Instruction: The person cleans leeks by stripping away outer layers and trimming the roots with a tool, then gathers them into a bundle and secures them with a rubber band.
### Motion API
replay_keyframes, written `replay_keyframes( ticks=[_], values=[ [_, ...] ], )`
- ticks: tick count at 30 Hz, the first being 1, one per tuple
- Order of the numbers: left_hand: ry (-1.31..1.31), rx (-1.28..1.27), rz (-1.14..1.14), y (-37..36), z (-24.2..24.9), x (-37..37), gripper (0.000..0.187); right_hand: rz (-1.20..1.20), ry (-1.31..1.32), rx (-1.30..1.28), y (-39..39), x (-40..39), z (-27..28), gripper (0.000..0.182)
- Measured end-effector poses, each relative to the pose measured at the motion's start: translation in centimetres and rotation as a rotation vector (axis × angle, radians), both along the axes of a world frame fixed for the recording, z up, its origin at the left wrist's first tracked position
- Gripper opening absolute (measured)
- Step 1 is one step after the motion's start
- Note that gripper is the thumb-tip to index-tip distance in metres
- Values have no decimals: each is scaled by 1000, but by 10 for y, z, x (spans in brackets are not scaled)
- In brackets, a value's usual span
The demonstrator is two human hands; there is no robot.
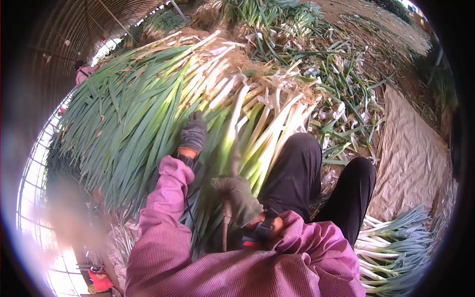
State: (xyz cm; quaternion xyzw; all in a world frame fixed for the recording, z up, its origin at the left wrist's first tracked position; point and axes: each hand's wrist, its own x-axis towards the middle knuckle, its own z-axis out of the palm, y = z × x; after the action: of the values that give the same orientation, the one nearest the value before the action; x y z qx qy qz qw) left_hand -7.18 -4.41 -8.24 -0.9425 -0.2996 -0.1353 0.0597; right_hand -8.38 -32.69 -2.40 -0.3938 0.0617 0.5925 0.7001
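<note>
A big heap of leeks (pixel 133 109) lies in front of me, green leaves to the left and pale stalks and roots to the right. My left hand (pixel 194 134), in a grey knit glove, rests on the leaves with its fingers stretched forward. Close to my body, my right hand (pixel 238 199), also gloved, is closed around a tool with a slim wooden handle (pixel 226 220). A blurred, greyish-brown part rises above that fist; its kind is hard to make out. Several thick white leek stalks (pixel 277 131) lie just beyond the right hand, beside my knee.
Trimmed leaves and peelings (pixel 346 104) litter the ground on the right. A tan cloth sheet (pixel 410 153) is spread past them. More leeks (pixel 391 250) lie stacked at lower right. Further bundles (pixel 267 12) stand at the back. Another person (pixel 83 73) is at far left.
</note>
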Motion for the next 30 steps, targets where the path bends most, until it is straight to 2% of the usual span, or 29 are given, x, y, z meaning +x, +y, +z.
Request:
replay_keyframes(
  ticks=[1, 4, 7, 11, 14, 17, 20, 21, 24, 27, 28, 29, 30],
  values=[
    [79, -2, 83, 8, -1, 4, 52, 8, 36, 6, 6, 0, -5, 18],
    [-11, 100, 64, 14, -8, 14, 42, 88, 30, -1, 10, 7, -2, 19],
    [235, 119, 66, 28, -14, 33, 31, 108, 10, 8, 21, 14, 3, 19],
    [268, 223, 8, 33, -15, 43, 22, 146, 1, -24, 34, 24, -17, 21],
    [202, 348, 150, 5, -2, 53, 15, 125, -29, -29, 28, 25, -20, 23],
    [244, 332, 76, 26, -15, 64, 11, 105, -13, -33, 18, 24, -23, 26],
    [319, 365, -165, 26, -5, 73, 11, -37, -89, -16, 29, 4, -51, 29],
    [313, 373, -151, 25, -6, 75, 10, -88, -97, -7, 30, 3, -49, 29],
    [351, 325, -86, 26, 2, 84, 9, -30, -40, -38, 16, 9, -38, 26],
    [78, 332, -57, 23, 26, 118, 9, -73, -55, -13, 16, 0, -51, 28],
    [78, 412, -137, 16, 41, 136, 9, -92, -74, -3, 20, -2, -56, 29],
    [-30, 458, -191, -6, 62, 159, 10, -175, -161, 25, 16, 0, -48, 23],
    [-136, 505, -246, -27, 84, 182, 13, -147, -142, 14, 14, 4, -47, 26]
  ],
)
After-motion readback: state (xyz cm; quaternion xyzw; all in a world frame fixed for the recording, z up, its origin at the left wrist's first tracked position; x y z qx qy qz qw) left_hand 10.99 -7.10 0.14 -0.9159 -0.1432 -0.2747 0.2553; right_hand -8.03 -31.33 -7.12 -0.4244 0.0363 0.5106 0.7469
